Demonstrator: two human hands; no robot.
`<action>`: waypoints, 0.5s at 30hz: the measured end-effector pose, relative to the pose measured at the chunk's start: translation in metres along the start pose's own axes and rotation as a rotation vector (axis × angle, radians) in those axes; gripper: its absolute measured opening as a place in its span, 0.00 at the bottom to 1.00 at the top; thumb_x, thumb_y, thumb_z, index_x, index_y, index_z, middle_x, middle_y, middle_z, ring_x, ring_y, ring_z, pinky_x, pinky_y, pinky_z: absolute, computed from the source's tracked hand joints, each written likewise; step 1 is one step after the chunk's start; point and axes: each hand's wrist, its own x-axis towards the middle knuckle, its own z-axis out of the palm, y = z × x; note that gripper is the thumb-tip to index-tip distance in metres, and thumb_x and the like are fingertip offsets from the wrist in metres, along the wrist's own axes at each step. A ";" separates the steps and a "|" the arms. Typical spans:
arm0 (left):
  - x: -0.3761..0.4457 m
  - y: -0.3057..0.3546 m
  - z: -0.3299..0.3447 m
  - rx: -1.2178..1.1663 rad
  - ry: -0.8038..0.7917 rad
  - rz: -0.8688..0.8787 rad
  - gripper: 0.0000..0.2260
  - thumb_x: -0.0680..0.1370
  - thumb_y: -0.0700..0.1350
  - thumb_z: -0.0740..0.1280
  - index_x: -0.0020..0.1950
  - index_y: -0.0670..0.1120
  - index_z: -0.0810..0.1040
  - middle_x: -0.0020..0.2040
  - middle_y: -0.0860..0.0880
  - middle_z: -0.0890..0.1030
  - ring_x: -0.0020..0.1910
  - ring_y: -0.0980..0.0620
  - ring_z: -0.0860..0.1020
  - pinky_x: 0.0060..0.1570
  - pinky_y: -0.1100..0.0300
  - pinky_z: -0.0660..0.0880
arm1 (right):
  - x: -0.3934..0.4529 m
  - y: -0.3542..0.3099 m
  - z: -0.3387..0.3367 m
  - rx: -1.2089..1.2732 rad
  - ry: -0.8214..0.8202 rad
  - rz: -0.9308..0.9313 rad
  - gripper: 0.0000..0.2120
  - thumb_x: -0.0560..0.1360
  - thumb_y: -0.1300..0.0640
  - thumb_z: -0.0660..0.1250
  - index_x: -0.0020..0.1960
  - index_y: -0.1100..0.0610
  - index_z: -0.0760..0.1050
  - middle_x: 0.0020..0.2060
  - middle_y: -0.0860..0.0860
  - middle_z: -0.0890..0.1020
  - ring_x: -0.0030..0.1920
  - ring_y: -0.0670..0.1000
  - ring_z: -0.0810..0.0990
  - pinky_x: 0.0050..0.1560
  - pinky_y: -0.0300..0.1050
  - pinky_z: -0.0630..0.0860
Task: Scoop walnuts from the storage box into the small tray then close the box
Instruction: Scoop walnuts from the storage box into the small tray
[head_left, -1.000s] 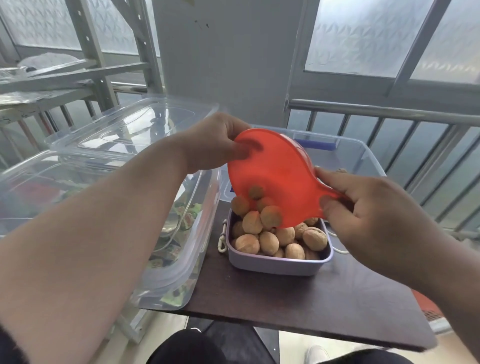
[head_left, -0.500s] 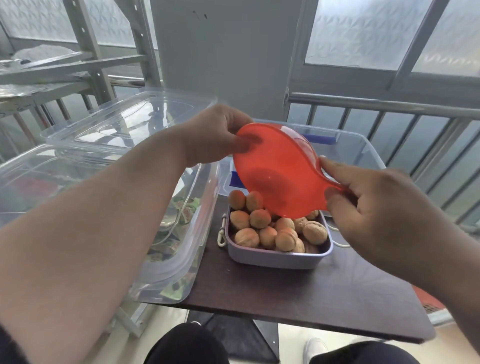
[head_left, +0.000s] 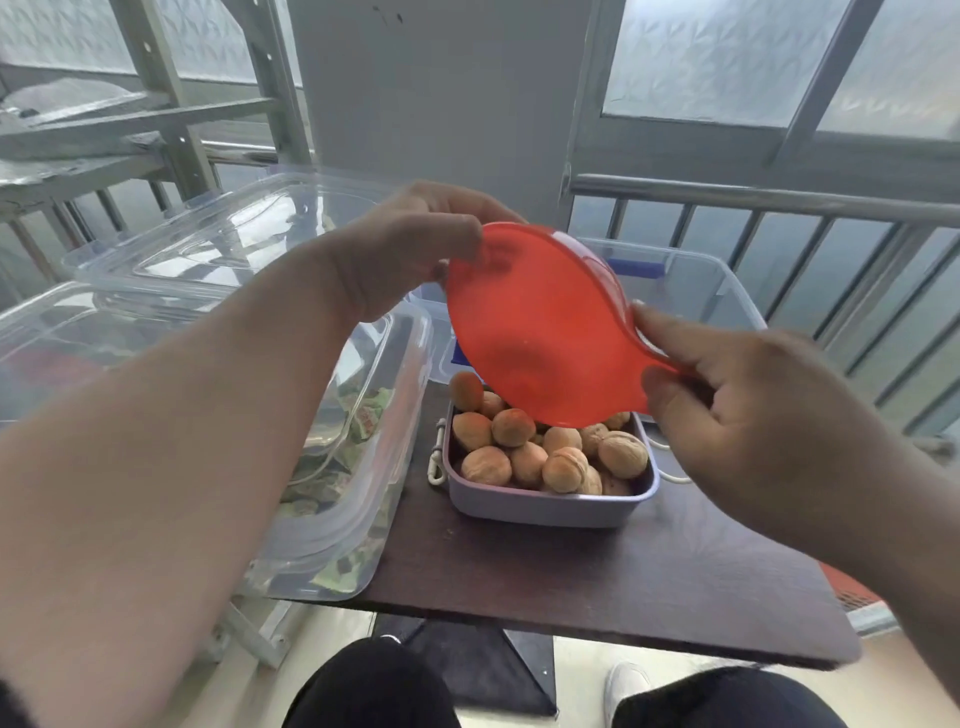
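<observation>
At frame centre, both hands tip the red scoop (head_left: 540, 332) over the walnut-filled tray (head_left: 550, 503) on the desk (head_left: 623, 582), left hand (head_left: 410, 249) fingers pinching its rim, right hand (head_left: 737, 410) fingers pinching its handle.

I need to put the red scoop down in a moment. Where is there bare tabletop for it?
The widest bare patch of the dark table is the near strip between the small tray and the front edge. More shows right of the tray, under the right hand. The left side is crowded by the clear bin, which overhangs the table's edge; the storage box stands behind.
</observation>
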 end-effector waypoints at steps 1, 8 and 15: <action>0.000 0.000 0.000 -0.011 -0.013 -0.001 0.26 0.64 0.48 0.68 0.59 0.40 0.87 0.54 0.37 0.83 0.54 0.41 0.79 0.54 0.45 0.74 | 0.000 0.000 0.000 0.007 0.004 0.006 0.23 0.80 0.57 0.65 0.75 0.49 0.76 0.30 0.49 0.82 0.34 0.42 0.77 0.34 0.30 0.68; 0.004 0.002 -0.004 -0.052 0.018 0.017 0.24 0.71 0.53 0.68 0.61 0.43 0.86 0.54 0.42 0.80 0.50 0.48 0.76 0.40 0.58 0.73 | 0.013 0.010 -0.008 0.065 0.066 0.060 0.18 0.80 0.61 0.65 0.64 0.44 0.83 0.30 0.47 0.82 0.34 0.46 0.78 0.35 0.34 0.71; 0.003 -0.004 0.006 0.388 0.165 -0.075 0.15 0.82 0.51 0.70 0.68 0.50 0.83 0.55 0.56 0.85 0.52 0.60 0.82 0.52 0.62 0.78 | 0.070 0.074 -0.011 0.339 0.175 0.345 0.15 0.83 0.60 0.63 0.65 0.50 0.83 0.25 0.42 0.79 0.24 0.42 0.74 0.32 0.39 0.72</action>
